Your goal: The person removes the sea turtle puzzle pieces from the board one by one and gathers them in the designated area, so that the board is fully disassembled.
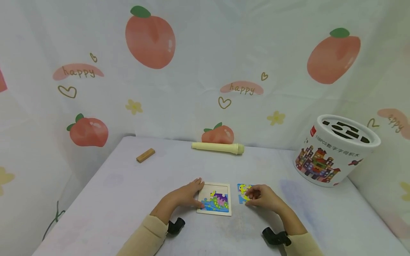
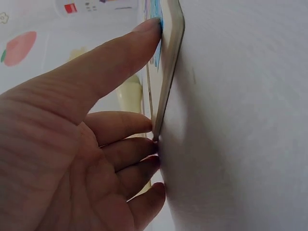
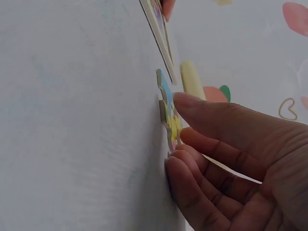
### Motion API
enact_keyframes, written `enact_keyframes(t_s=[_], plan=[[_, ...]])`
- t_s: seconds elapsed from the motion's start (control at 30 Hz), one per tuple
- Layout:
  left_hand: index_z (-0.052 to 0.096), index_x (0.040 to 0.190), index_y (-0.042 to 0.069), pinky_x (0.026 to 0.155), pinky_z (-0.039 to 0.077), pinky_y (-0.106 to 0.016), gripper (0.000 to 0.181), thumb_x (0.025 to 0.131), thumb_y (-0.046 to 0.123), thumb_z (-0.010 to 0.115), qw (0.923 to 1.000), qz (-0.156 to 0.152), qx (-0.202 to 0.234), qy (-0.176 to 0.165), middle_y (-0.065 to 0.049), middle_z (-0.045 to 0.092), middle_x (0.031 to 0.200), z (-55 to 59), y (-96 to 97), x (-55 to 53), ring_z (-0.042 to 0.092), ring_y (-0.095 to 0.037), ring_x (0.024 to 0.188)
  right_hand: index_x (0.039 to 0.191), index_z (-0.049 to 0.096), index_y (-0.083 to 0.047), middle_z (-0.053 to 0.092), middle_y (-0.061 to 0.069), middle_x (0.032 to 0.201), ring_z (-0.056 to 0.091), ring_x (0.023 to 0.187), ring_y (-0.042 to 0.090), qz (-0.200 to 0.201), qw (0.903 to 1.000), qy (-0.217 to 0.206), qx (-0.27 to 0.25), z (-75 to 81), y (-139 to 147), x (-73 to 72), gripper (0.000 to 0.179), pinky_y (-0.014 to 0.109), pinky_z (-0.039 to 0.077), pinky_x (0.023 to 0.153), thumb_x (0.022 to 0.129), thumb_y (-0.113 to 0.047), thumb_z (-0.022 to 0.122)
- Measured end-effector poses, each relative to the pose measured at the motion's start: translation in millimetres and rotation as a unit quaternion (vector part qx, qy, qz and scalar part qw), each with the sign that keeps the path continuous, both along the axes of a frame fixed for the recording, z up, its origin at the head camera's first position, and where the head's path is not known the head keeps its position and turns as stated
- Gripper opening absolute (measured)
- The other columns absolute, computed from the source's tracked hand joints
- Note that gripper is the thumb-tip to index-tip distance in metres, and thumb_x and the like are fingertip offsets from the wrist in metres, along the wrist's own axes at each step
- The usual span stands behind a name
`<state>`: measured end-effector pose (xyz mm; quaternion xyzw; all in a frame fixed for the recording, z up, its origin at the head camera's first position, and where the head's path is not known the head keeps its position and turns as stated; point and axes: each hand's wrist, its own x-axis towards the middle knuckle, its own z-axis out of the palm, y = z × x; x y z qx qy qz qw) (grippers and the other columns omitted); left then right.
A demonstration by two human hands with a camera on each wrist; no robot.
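My left hand (image 1: pixel 187 195) holds the left side of a wooden jigsaw tray (image 1: pixel 214 184) on the table. In the left wrist view its thumb lies over the tray rim (image 2: pixel 169 57), its bent fingers touching the edge. Blue, green and purple pieces (image 1: pixel 217 202) fill the lower part of the tray; bare wood shows above. To the right, my right hand (image 1: pixel 264 197) pinches at a blue-and-yellow jigsaw piece (image 1: pixel 242 199) with thumb and curled fingers. Another jigsaw piece (image 1: pixel 242 187) lies just behind it. In the right wrist view the fingers partly cover the pieces (image 3: pixel 167 103).
A pale yellow toy microphone-like stick (image 1: pixel 217 147) lies at the table's back edge. A small wooden block (image 1: pixel 145 155) is at the back left. On the right stands a large white toy-block bucket (image 1: pixel 333 153). A printed cloth hangs behind the table.
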<state>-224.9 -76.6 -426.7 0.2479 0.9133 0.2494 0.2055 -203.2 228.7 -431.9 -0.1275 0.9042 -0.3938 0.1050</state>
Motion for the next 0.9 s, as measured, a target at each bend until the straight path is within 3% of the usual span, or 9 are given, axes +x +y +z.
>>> enact_keyframes(t_s=[0.13,0.27,0.5,0.67,0.9], plan=[[0.033,0.144,0.004,0.114,0.022,-0.048,0.082,0.078,0.029,0.075,1.0,-0.004,0.002,0.008,-0.014,0.021,0.155,3.6,-0.4,7.3,0.019,-0.031,0.143,0.09,0.066,0.001,0.059,0.001,0.076,0.05,0.068,0.011,0.014,0.9998,0.009,0.007,2.1,-1.1,-2.7,0.026,0.019,0.044,0.055,0.073,-0.015,0.078],[0.041,0.142,0.016,0.111,0.027,-0.051,0.072,0.079,0.025,0.074,0.9999,-0.007,0.004,0.006,-0.007,0.027,0.154,10.7,1.1,17.3,0.027,-0.032,0.14,0.091,0.066,0.001,0.059,0.001,0.076,0.05,0.068,0.01,0.024,0.9996,0.01,0.007,5.1,-4.7,-5.7,0.025,0.019,0.044,0.055,0.075,-0.015,0.077],[0.054,0.131,0.03,0.106,0.035,-0.051,0.055,0.08,0.023,0.073,0.9991,-0.028,-0.03,0.005,-0.004,0.038,0.148,18.9,7.3,35.5,0.038,-0.032,0.134,0.094,0.066,0.003,0.062,0.003,0.08,0.053,0.07,0.008,0.066,0.9973,0.031,0.004,13.3,-22.3,-11.3,0.025,0.019,0.047,0.058,0.078,-0.015,0.074],[0.056,0.129,0.032,0.105,0.037,-0.05,0.051,0.081,0.026,0.072,0.9978,-0.046,-0.048,0.005,-0.007,0.039,0.148,18.4,8.9,43.1,0.041,-0.032,0.133,0.096,0.067,0.001,0.062,0.002,0.081,0.053,0.071,0.008,0.082,0.9959,0.036,0.008,14.9,-43.1,-18.4,0.024,0.018,0.047,0.061,0.078,-0.014,0.074],[0.058,0.128,0.028,0.106,0.038,-0.045,0.048,0.081,0.029,0.071,0.995,-0.077,-0.058,0.024,-0.011,0.037,0.148,14.4,9.2,44.3,0.039,-0.029,0.135,0.099,0.068,0.0,0.065,0.006,0.088,0.056,0.075,0.009,0.103,0.9946,0.013,-0.004,14.4,-69.4,-29.5,0.026,0.019,0.049,0.063,0.078,-0.013,0.074]])
